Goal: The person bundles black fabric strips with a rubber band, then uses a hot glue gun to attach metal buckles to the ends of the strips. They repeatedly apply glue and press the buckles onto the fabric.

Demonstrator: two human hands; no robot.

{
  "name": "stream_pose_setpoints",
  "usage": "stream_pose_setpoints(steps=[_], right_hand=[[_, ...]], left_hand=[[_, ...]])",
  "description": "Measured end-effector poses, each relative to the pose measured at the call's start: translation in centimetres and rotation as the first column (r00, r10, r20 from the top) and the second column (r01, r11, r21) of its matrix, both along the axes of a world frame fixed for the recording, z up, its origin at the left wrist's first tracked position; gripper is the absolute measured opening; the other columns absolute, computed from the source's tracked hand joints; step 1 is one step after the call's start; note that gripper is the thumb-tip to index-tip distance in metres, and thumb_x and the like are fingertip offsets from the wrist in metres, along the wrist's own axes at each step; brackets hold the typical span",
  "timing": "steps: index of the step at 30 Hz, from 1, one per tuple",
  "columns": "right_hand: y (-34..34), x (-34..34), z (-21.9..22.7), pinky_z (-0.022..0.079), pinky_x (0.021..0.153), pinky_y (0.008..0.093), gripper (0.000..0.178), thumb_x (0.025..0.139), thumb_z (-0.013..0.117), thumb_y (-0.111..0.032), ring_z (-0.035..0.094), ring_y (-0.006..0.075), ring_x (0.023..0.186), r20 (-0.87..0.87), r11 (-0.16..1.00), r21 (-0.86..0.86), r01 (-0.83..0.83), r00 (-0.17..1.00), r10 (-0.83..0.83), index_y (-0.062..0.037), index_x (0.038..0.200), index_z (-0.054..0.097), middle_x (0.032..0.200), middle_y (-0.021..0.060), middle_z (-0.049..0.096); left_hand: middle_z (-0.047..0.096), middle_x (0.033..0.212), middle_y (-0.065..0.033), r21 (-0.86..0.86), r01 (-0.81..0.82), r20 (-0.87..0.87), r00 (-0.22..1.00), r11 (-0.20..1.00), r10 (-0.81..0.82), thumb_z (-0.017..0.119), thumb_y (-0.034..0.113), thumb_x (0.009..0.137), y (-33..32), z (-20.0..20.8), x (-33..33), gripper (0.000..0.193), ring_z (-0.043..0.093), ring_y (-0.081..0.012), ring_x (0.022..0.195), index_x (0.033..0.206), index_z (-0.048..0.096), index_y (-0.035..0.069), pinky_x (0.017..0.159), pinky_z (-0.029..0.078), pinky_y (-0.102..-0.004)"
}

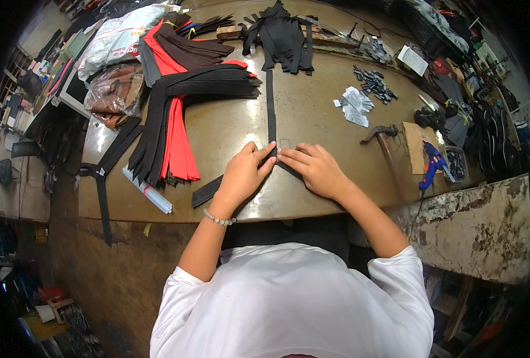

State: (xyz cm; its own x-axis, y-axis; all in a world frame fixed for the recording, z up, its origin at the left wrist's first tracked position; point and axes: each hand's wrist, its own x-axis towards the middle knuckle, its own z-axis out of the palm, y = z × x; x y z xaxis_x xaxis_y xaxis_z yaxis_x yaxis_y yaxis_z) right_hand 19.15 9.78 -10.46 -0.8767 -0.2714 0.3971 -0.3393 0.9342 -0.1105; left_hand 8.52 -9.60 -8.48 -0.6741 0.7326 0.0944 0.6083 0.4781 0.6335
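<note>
A long black strap (271,107) runs down the table from a pile of dark strips (282,42) to my two hands. At its near end my left hand (244,173) pinches it, thumb and forefinger close together. From the other side my right hand (314,169) presses its bunched fingertips on the same end, where another dark piece angles off beneath the fingers. The fingers partly hide this joint. Beside my left wrist lies a short black strip bundle (208,191).
Black strips (199,83) and red strips (178,143) lie in bundles at left, near a clear plastic tube (147,190). To the right are paper labels (356,106), small dark clips (375,83), a hammer (387,149) and a blue glue gun (433,166) by the table edge.
</note>
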Motion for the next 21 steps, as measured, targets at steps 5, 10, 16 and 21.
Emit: stream_pose_setpoints(steps=[5,10,16,21], right_hand=[[5.7,4.8,0.3,0.044,0.092,0.0454,0.038,0.089,0.06,-0.017,0.053,0.0336,0.118,-0.155,0.737,-0.072,0.672,0.723,-0.674,-0.0043,0.125,0.057,0.131,0.0163,0.056],[7.8,8.5,3.7,0.047,0.081,0.0504,0.039,0.096,0.057,-0.034,0.062,0.0378,0.097,0.218,0.367,-0.091,0.926,0.378,-0.9,0.0026,0.107,0.061,0.106,0.0257,0.063],[-3.5,3.2,5.3,0.048,0.064,0.0549,0.044,0.097,0.053,-0.041,0.061,0.0527,0.075,0.431,0.623,-0.505,0.597,0.8,-0.417,0.003,0.098,0.056,0.076,0.0324,0.061],[-4.4,1.4,5.7,0.048,0.068,0.0566,0.046,0.097,0.052,-0.042,0.061,0.052,0.076,0.49,0.561,-0.508,0.654,0.755,-0.436,0.0034,0.091,0.054,0.075,0.0337,0.061]], left_hand=[[0.056,0.092,-0.0147,0.22,-0.043,0.054,0.998,0.975,0.032,0.064,0.015,0.09,-0.9,0.0,0.6,0.03,0.058,-0.0279,0.074,0.119,0.066,0.005,0.072,0.049,-0.0372],[0.058,0.095,-0.0134,0.279,-0.133,-0.042,0.988,0.951,0.151,0.067,0.009,0.086,-3.2,-1.0,1.2,0.024,0.059,-0.0266,0.081,0.109,0.069,0.003,0.075,0.049,-0.0349],[0.059,0.097,-0.0144,0.3,-0.157,-0.05,0.982,0.941,0.18,0.066,0.007,0.085,-3.1,-2.2,2.1,0.018,0.057,-0.0314,0.094,0.102,0.069,0.002,0.085,0.046,-0.0388],[0.059,0.1,-0.0151,0.301,-0.158,-0.058,0.981,0.94,0.183,0.065,0.008,0.086,-3.2,-2.1,2.2,0.022,0.056,-0.0327,0.097,0.107,0.066,0.002,0.088,0.046,-0.0394]])
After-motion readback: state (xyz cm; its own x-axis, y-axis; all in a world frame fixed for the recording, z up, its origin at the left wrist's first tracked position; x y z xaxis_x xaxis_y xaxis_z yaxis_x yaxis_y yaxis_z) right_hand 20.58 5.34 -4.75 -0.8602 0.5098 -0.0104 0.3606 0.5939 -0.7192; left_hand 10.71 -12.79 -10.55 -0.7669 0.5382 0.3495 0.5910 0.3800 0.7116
